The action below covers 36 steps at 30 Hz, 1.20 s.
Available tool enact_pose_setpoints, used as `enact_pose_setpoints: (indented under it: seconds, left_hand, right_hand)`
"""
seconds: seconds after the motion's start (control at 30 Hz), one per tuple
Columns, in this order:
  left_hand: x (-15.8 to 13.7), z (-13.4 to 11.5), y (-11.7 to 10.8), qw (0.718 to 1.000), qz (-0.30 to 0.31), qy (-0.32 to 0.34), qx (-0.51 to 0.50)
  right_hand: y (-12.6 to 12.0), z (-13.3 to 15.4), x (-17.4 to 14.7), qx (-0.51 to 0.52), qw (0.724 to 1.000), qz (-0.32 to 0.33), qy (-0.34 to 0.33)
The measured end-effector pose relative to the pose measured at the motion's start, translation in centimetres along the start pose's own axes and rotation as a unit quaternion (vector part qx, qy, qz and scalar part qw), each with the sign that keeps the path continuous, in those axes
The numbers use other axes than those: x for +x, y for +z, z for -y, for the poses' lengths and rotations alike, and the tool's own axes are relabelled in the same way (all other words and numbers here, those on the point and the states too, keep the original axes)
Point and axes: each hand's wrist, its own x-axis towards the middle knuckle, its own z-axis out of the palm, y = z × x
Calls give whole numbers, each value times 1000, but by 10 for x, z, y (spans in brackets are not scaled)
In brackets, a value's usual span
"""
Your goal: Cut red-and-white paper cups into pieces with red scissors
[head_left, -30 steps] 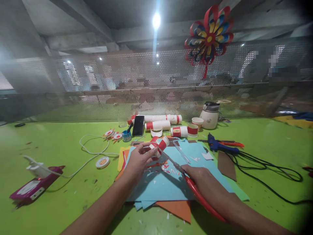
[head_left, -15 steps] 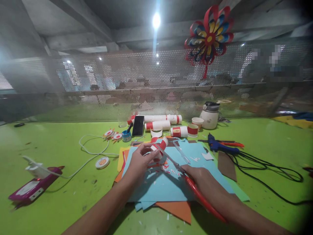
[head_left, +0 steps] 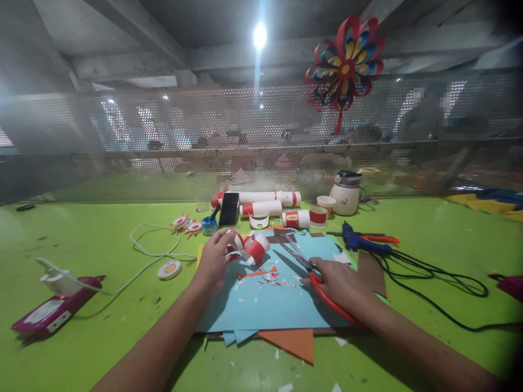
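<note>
My left hand is closed at the far left of the light-blue sheet, its fingertips on a curved red-and-white paper cup piece. Just right of that, a cut paper cup lies tilted on its side; whether the two pieces are joined I cannot tell. In my right hand is a pair of scissors with red handles, the blades pointing up and left over the sheet, apart from the cup. Small red and white scraps and an orange strip are scattered between my hands.
Behind the sheet are paper-cup tubes, a phone, a blue paint jar and a bottle. A blue glue gun with its black cord lies right. A purple power strip and a tape roll sit left.
My left hand has moved left, off the cut cup, and now holds the curved piece. The cup has shifted left and down slightly. My right hand has drawn the scissors away from the cup.
</note>
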Motion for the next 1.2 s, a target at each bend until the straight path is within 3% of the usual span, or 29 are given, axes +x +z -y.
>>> enact_pose_setpoints:
  seconds: [0.13,0.33,0.57,0.7,0.87,1.0,1.2]
  left_hand:
    - [2,9,1,1000,4,-8,2]
    - [5,14,-1,1000,13,-7,-1]
    - [3,13,-1,1000,22,-10,0]
    - [-1,10,2,1000,24,-9,-1]
    - [-1,8,1,1000,27,-1,-5]
    - [4,6,-4,1000,13,11,-6]
    - [5,3,-3,1000,3,19,-18]
  right_hand:
    - [1,-10,4,-26,999,39,0]
    - [-11,-21,6,-21,993,84,-80]
    - [-38,11,15,22,996,-19,-81]
    - [-27,36,47,112,985,30,-128]
    - [0,55,73,175,975,91,-103]
    - [-4,45,68,181,981,23,-68]
    - [-52,-21,82,53,992,-112,31]
